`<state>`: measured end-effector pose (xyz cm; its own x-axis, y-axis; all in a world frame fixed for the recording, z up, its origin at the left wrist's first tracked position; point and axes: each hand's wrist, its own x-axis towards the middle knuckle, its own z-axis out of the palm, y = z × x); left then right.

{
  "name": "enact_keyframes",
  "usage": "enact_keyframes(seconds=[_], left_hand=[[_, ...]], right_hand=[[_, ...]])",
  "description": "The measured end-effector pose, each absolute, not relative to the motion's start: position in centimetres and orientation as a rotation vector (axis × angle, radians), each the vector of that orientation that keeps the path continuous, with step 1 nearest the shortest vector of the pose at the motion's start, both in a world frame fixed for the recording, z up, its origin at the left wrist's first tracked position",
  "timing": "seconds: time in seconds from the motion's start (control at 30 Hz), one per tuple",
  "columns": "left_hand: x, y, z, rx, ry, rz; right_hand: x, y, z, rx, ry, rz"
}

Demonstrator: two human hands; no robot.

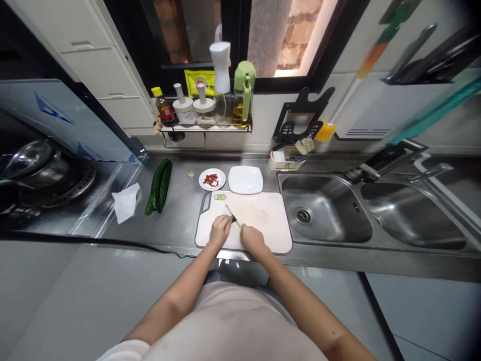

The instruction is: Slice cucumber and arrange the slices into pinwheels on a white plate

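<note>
Our right hand grips the knife; our left pinches a green piece above the board's near edge.

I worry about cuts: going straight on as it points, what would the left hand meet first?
First the small dark-green piece at the left hand's fingertips, then likely the slim pale knife blade; depth is unclear.

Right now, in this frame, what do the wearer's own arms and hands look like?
The left hand and right hand are bare, with no gloves or wristwear visible. Both forearms are uncovered. A white sleeve ends on the left upper arm; no right sleeve shows in view.
</note>
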<state>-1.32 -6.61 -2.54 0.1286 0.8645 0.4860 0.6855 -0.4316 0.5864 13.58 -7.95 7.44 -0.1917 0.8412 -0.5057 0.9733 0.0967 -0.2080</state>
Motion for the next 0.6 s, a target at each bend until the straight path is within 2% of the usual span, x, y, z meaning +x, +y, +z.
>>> enact_keyframes(seconds=[0.6], left_hand=[[-1.4, -6.6, -2.9, 2.142, 1.522, 1.168]], right_hand=[[16.4, -12.0, 6.0, 1.838, 2.085, -0.677]])
